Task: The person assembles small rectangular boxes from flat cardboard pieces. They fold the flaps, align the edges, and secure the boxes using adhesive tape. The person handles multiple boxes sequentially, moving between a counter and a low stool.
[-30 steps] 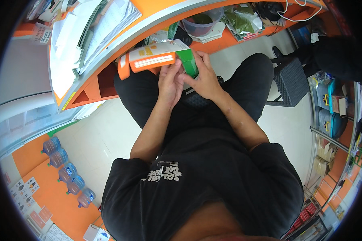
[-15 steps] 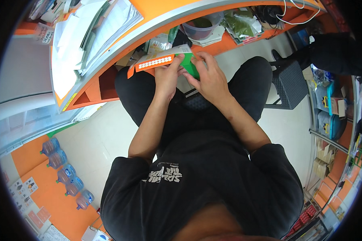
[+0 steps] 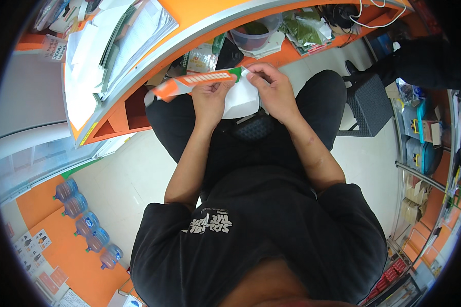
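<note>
Above my lap I hold a thin cardboard carton [image 3: 243,100], partly unfolded. Its orange printed strip [image 3: 182,86] points out to the left and is smeared by motion. A plain white panel hangs between my hands, with a bit of green at its top. My left hand [image 3: 209,105] is closed, thumb and fingers pinching the orange part. My right hand [image 3: 275,94] pinches the carton's upper right edge between thumb and fingers. Some fingertips are hidden behind the card.
Ahead curves an orange desk [image 3: 200,23] with papers [image 3: 105,51] on top and a plastic tub [image 3: 256,33] on its lower shelf. A dark woven stool [image 3: 366,107] and another person's leg [image 3: 420,64] are at right. Water bottles [image 3: 87,222] line the left.
The carton has been turned and opened out: its green side has mostly gone from view and a white panel now faces me. My right hand has shifted slightly right.
</note>
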A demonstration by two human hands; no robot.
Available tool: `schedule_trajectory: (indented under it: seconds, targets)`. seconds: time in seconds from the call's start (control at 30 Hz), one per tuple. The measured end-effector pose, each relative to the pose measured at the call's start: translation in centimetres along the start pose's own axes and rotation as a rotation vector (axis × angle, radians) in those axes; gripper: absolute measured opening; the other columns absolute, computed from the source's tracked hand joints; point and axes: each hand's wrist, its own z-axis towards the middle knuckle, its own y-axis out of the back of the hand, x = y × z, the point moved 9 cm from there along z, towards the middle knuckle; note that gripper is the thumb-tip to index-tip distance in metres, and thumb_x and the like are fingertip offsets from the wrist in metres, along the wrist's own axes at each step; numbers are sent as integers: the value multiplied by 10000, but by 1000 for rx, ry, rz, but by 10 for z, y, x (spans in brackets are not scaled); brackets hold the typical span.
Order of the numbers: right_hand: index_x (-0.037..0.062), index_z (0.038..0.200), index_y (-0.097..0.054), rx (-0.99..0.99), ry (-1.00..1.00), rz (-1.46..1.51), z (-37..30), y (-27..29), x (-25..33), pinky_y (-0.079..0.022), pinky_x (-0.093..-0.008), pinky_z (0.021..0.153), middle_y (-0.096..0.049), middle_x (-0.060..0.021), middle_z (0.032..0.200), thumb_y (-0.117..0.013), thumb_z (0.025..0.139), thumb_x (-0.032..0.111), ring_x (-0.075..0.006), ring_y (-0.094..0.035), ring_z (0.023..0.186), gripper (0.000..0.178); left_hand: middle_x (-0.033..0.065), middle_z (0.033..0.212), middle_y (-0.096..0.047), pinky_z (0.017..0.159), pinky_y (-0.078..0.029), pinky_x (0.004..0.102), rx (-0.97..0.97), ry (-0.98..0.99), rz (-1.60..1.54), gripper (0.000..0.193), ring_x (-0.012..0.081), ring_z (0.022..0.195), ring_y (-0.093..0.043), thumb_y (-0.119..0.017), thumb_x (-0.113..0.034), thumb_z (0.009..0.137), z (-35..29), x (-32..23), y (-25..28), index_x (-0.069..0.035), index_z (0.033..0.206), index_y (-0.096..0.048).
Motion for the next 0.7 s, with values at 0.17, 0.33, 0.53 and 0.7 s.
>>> schedule_trajectory:
  seconds: [0.17,0.33,0.53,0.7]
  targets:
    - [-11,1022,-711,-23,42,-29,-6,-9,23,-470,-312,957,-672,-114,1161,-705,903,91,-179,-625,1077,157,89,1066,-695,858,-544,291,-51,-143,-332,222,140,966,-662,-668,-101,956,-9,6,-4,33,1132,-654]
    - [-16,1017,-728,6,30,8,-7,-11,26,-464,-316,978,-677,-122,1189,-719,895,102,-192,-625,1104,170,119,1176,-660,1020,-519,392,15,-37,-556,218,212,1102,-642,-614,-61,970,-11,16,-5,18,1173,-626]
    - [-32,1015,-723,20,0,31,-7,-8,20,-467,-315,983,-680,-123,1190,-713,899,95,-184,-625,1105,173,125,1293,-590,1076,-486,420,63,19,-587,304,226,1191,-597,-580,-27,975,-15,16,-11,-2,1276,-541]
    - [-29,1027,-724,29,-20,48,-12,-9,23,-478,-315,974,-679,-130,1190,-704,907,92,-183,-628,1099,172,120,1305,-578,1082,-477,412,78,45,-606,319,217,1210,-583,-592,-26,968,-16,17,-14,-18,1281,-529]
